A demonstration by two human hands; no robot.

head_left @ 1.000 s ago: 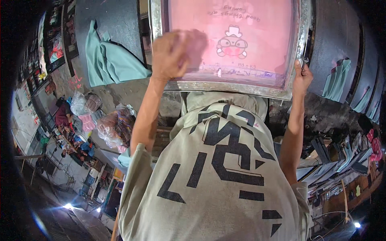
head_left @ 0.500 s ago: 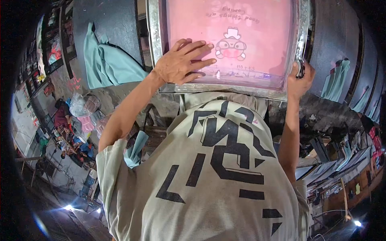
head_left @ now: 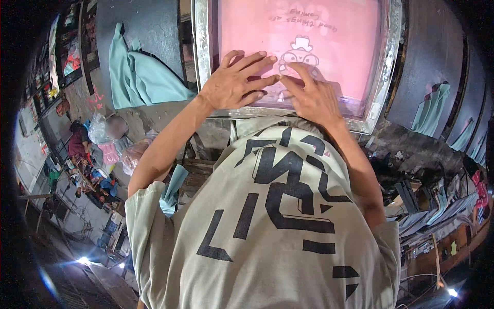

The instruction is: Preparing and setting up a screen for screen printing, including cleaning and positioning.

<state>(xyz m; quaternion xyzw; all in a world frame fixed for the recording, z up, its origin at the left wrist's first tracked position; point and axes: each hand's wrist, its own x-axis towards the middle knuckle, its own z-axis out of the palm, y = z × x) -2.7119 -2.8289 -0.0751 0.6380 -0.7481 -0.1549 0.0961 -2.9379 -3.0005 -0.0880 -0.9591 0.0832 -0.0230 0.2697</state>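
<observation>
Both hands are lying flat and spread on the pink mesh of the printing screen (head_left: 303, 51), gripping nothing: the left hand (head_left: 234, 82) is pressing at about ten o'clock from the picture's centre, the right hand (head_left: 309, 95) just beside it toward twelve, fingertips nearly touching under the small cartoon figure (head_left: 298, 51) showing in the mesh. That screen, in its metal frame (head_left: 203, 56), is filling the top of the view at twelve o'clock, lying over a dark table (head_left: 139, 26). By the look of it, the screen is already set down in place and the hands are smoothing or checking the design area; any inking or pulling seems yet to come, since no squeegee is showing. Whatever lies under the mesh is hidden. A pale shirt with black marks (head_left: 272, 216) is blocking the whole lower middle, the screen's far edge is cut off, and teal cloths (head_left: 139, 72) at ten and two o'clock are too bent by the lens to read clearly.
</observation>
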